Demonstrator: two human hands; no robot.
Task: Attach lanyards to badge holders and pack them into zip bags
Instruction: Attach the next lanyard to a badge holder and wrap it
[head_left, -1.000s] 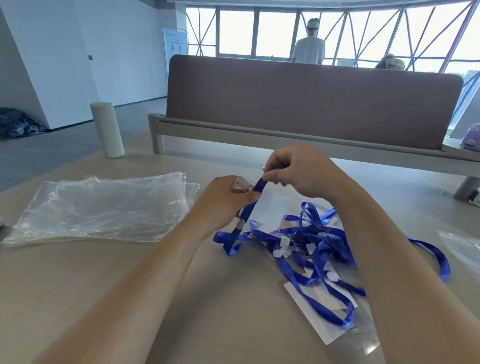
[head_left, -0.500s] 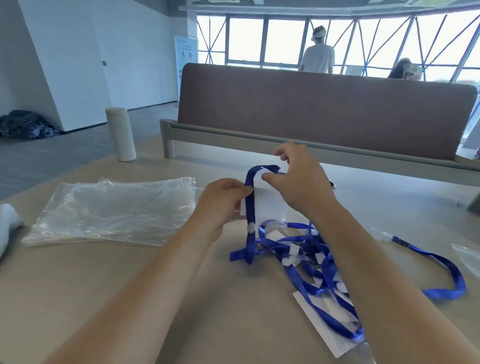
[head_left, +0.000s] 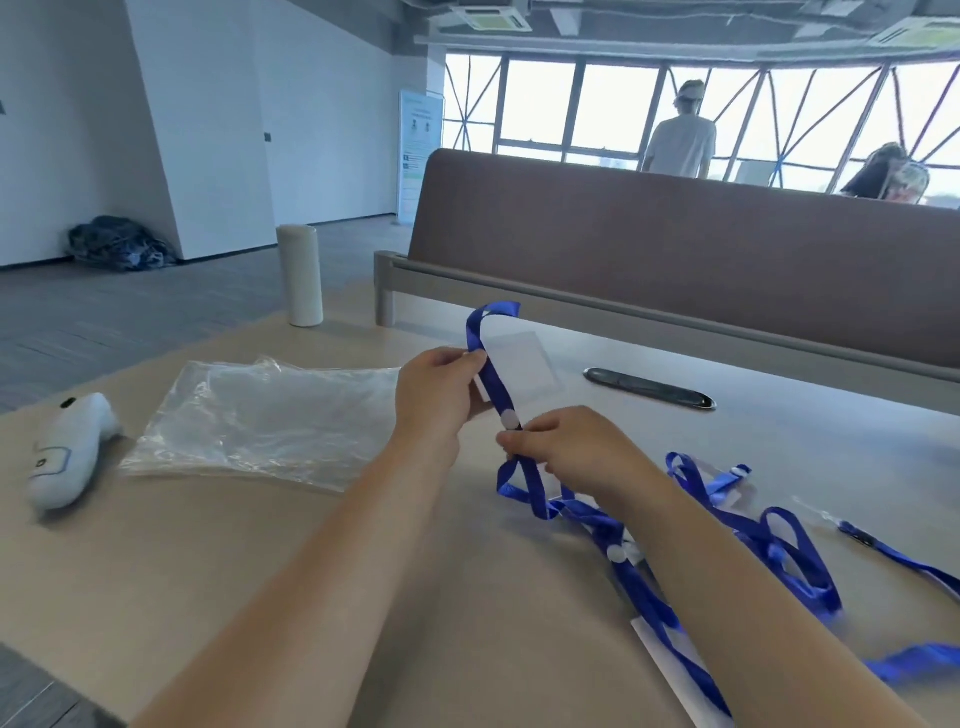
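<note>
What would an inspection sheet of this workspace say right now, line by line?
Surface: beige table, dark oval slot set in it.
Job's things: badge holder and blue lanyard in hand; zip bags stacked left; lanyard pile right.
Clutter: white handheld device, white cylinder.
Grips: left grip holds the badge holder; right grip pinches the lanyard.
Cables: nothing seen.
Surroundings: brown partition, two people by the windows.
</note>
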